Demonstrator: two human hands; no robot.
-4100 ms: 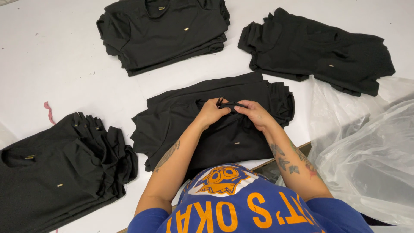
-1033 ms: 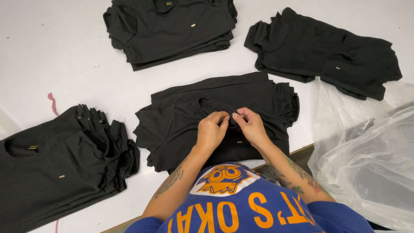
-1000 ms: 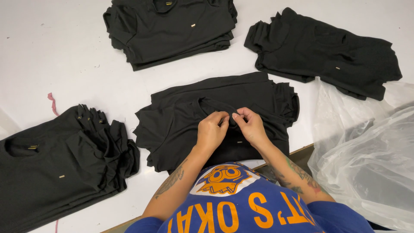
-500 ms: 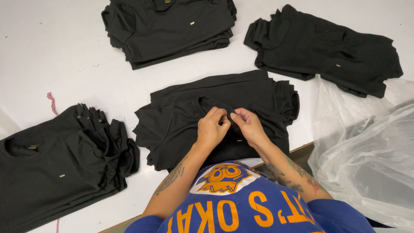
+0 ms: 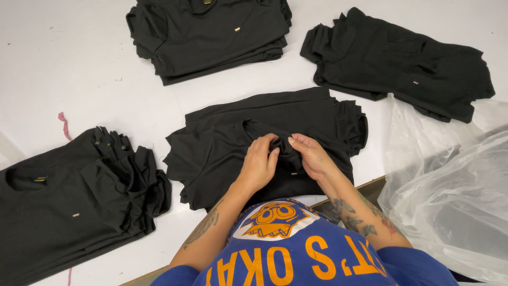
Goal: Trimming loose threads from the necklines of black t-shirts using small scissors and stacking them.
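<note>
A stack of black T-shirts (image 5: 222,143) lies on the white table (image 5: 74,69) straight in front of me. My left hand (image 5: 259,164) and my right hand (image 5: 312,156) rest side by side on the top shirt. Both pinch a bunched fold of its black fabric (image 5: 286,151) just below the neckline. A tiny gold tag (image 5: 293,173) shows on the shirt beneath my right hand.
Three more piles of black shirts lie around: one at the far centre (image 5: 211,32), one at the far right (image 5: 402,63), one at the near left (image 5: 69,201). Crumpled clear plastic bags (image 5: 450,196) lie at the right. A pink thread scrap (image 5: 63,124) lies at the left.
My hands have drawn back from the collar toward me and closed together, gathering the top shirt's fabric into a fold between them. The piles have not moved.
</note>
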